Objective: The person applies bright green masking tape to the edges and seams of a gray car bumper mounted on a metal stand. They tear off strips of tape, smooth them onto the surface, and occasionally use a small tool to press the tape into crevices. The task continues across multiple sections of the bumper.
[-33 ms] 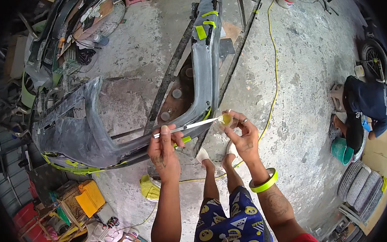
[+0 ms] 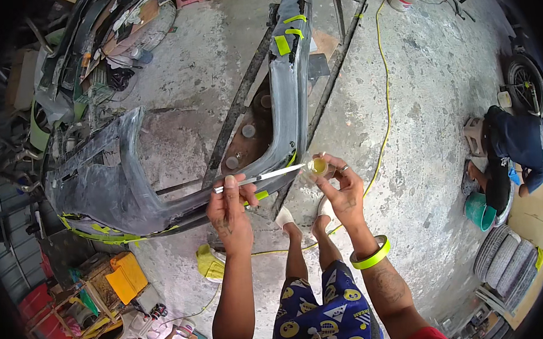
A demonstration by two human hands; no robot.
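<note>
My left hand [image 2: 229, 212] is closed around a slim white tool [image 2: 278, 173] with a pointed end; its exact kind I cannot make out. The tip points right, close to the rim of a small clear cup [image 2: 309, 166]. Yellowish liquid [image 2: 320, 166] shows inside that cup. Thumb and fingers of my right hand [image 2: 346, 196] grip the cup, and a ring and a bright yellow-green wristband [image 2: 371, 254] show on that hand and wrist. Just beyond both hands lies a large grey, sanded car bumper [image 2: 287, 106] with strips of yellow-green tape.
A dark metal frame [image 2: 334, 82] supports the bumper. One yellow cable [image 2: 387, 100] crosses the concrete floor. At right, another person [image 2: 515, 142] is beside a teal bucket [image 2: 480, 211] and stacked tires [image 2: 501, 261]. Cluttered tools and a yellow-orange piece [image 2: 127, 278] fill the lower left.
The cup in my right hand has shifted very slightly to the right. My left hand and the tool stay in almost the same place.
</note>
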